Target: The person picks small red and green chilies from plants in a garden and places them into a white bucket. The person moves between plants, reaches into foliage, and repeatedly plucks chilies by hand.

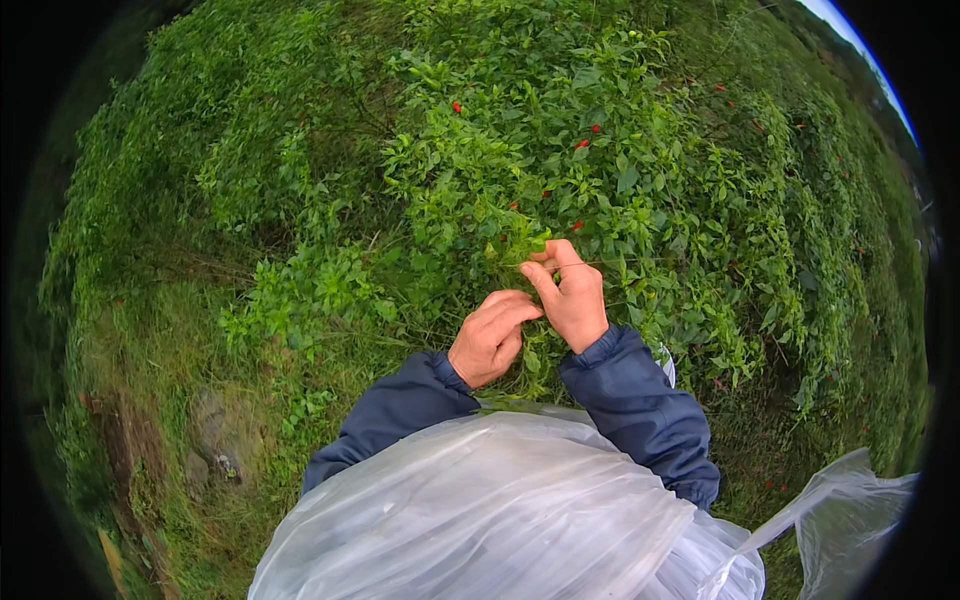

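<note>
Both my hands are among the leafy stems of green pepper plants (450, 202). My right hand (571, 296) has its thumb and forefinger curled near a green leaf or pod (541, 240) and a thin stem; whether it grips them is unclear. Lower and to the left, my left hand (493, 337) is bent with its fingertips close together, near the base of my right thumb. What lies between those fingertips is hidden. Small red peppers (582, 144) hang in the foliage above my hands, and one red pepper (577, 225) shows just above my right hand.
Clear plastic sheeting (480, 517) covers my front, and a loose flap of it (847, 510) spreads at the lower right. Stones (214, 442) and grass lie at the lower left. A white object (667, 366) shows beside my right sleeve. Dense plants continue up and right.
</note>
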Motion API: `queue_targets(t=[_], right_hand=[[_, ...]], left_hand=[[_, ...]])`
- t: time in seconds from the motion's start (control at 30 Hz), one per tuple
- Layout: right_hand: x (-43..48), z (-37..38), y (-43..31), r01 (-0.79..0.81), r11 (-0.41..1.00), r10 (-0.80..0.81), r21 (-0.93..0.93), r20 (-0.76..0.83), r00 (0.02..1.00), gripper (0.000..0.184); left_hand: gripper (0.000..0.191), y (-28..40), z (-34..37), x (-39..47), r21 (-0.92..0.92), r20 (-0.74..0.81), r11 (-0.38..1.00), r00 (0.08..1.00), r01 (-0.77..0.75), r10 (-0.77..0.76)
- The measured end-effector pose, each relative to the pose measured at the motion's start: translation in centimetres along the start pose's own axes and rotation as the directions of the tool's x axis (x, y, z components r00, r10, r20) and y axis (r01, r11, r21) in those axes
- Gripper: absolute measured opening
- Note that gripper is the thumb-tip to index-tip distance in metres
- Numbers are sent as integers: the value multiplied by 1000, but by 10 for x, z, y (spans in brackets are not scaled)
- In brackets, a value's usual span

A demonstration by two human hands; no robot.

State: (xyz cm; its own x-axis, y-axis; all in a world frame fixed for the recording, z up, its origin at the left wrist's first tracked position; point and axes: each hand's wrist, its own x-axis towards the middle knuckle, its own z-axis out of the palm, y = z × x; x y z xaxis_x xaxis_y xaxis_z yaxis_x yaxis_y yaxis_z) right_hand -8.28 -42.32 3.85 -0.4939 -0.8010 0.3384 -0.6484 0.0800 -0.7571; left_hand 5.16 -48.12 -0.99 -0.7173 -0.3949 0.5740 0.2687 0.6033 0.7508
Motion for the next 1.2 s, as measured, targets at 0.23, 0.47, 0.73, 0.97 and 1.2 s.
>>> queue_targets(t=[0.23, 0.47, 0.73, 0.97, 1.2], right_hand=[[-10, 9, 15, -210, 926, 164, 312, 168, 972, 16], [-23, 14, 17, -433, 664, 275, 609, 340, 899, 17], [-27, 13, 17, -301, 843, 208, 445, 247, 947, 8], [-28, 16, 22, -303, 822, 203, 482, 250, 947, 4], [-26, 9, 22, -693, 190, 308, 696, 628, 715, 10]], left_hand=[[27, -4, -9, -7, -700, -68, 615, 823, 363, -563], [10, -2, -7, -1, -499, -97, 672, 735, 547, -671], [14, -6, -14, 0, -433, -36, 713, 779, 552, -625], [12, -9, -16, 0, -416, 28, 700, 778, 580, -628], [7, -11, -17, -1, -682, 111, 506, 759, 527, -641]])
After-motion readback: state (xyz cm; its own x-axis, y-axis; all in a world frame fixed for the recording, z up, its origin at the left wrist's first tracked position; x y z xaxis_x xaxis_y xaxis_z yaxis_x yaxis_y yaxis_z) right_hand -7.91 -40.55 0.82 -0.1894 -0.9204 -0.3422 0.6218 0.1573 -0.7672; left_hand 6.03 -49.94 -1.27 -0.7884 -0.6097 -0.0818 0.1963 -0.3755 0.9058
